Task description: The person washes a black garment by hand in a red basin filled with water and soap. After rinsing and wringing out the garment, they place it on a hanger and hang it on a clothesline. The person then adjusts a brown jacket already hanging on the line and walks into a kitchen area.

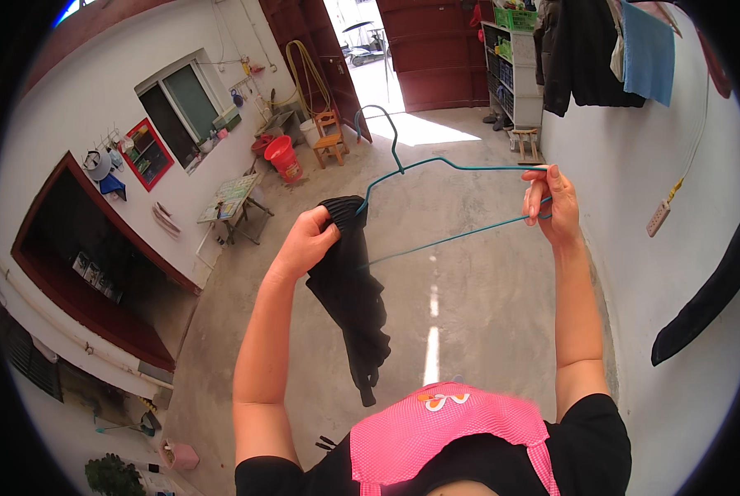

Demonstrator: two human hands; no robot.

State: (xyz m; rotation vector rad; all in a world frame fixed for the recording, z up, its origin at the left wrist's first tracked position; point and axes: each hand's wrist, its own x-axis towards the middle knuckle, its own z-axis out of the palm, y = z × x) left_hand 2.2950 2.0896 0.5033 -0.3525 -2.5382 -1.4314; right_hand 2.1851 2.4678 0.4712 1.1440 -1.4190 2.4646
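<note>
A teal wire clothes hanger (441, 160) is held up in front of me, its hook pointing away. My right hand (554, 201) grips the hanger's right end, fingers around the upper and lower wires. Bunched in my left hand (308, 239) is the ribbed edge of a black garment (357, 297), which hangs down in folds. The hanger's left end goes inside the garment's opening and is hidden there.
A white wall with hanging clothes (593, 56) and a power strip (658, 218) is on my right. To the left stand a small folding table (228, 197), a red bucket (283, 159) and a wooden chair (329, 141). Concrete floor (481, 297) lies below.
</note>
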